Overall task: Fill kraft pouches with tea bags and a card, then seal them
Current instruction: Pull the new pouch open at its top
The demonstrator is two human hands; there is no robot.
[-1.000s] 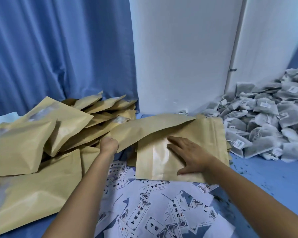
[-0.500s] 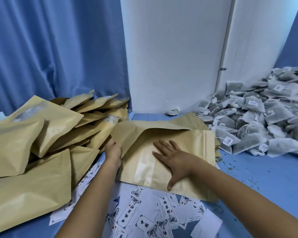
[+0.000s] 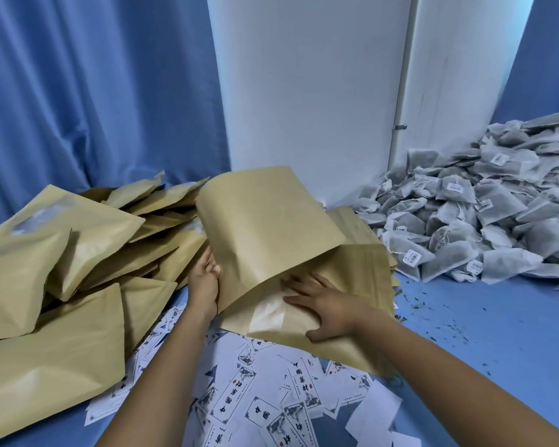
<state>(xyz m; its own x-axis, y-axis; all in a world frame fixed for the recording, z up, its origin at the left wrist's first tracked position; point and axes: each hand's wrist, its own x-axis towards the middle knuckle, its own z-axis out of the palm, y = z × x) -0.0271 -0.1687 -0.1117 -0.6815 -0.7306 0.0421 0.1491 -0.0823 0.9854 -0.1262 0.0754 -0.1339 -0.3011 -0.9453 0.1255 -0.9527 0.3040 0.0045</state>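
Kraft pouch (image 3: pixel 265 227) pinched in left grip (image 3: pixel 204 279), right grip (image 3: pixel 323 304) flat, seemingly on stack (image 3: pixel 362 279).

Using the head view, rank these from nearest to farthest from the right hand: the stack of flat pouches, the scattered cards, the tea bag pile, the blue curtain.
From the right hand:
1. Stack of flat pouches, directly under the palm.
2. Scattered cards, just below, toward the person.
3. Tea bag pile, right and back.
4. Blue curtain, far left, behind everything.

1. Filled pouches (image 3: pixel 62 272): heaped at left on the table (image 3: pixel 484 343)
2. Tea bags (image 3: pixel 484 217): piled at right, against the panel (image 3: pixel 310 91)
3. Cards (image 3: pixel 271 395): scattered at near centre
4. Flat pouch stack (image 3: pixel 352 285): centre, overlapping the cards' far edge, between both heaps
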